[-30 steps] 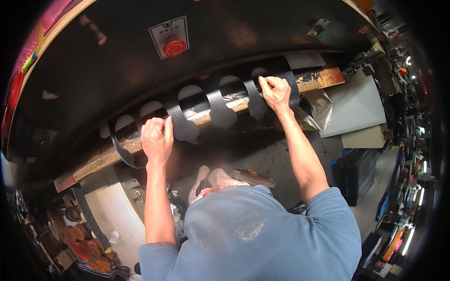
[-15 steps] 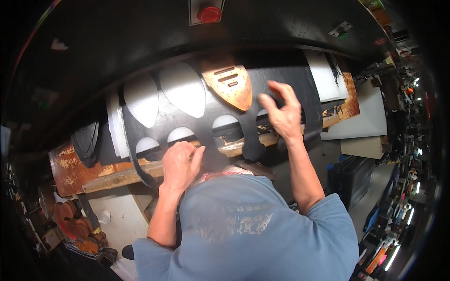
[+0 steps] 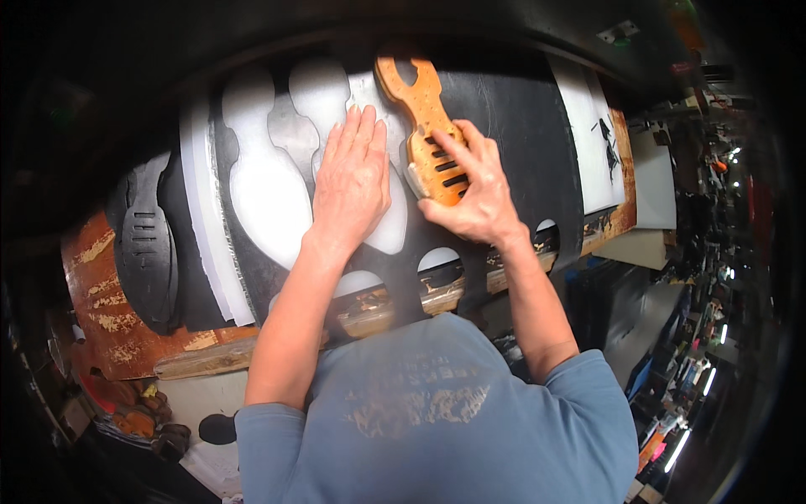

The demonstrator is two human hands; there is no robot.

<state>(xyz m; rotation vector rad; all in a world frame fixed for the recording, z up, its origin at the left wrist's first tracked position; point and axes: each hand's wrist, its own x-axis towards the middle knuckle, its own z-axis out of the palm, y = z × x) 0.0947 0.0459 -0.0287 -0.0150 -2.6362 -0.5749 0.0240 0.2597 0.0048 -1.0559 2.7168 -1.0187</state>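
Observation:
A black sheet lies across the bench with sole-shaped cutouts through which white shows. On it sits an orange-brown, sole-shaped cutting die with a ring-like far end and several slots. My right hand holds the near part of this die, thumb at its lower left edge and fingers over the slotted face. My left hand rests flat, fingers together and stretched out, over the cutout left of the die. Further left is another long white cutout.
Black slotted sole pieces are stacked at the left, beside white sheets. More white sheets with black scraps lie at the right. A dark machine beam spans the far side. The worn wooden bench edge runs along the front.
My right hand has come left onto the cutting die. My left hand has gone from the sheet's near edge to lying flat on it. More of the die and cutouts shows from under the beam.

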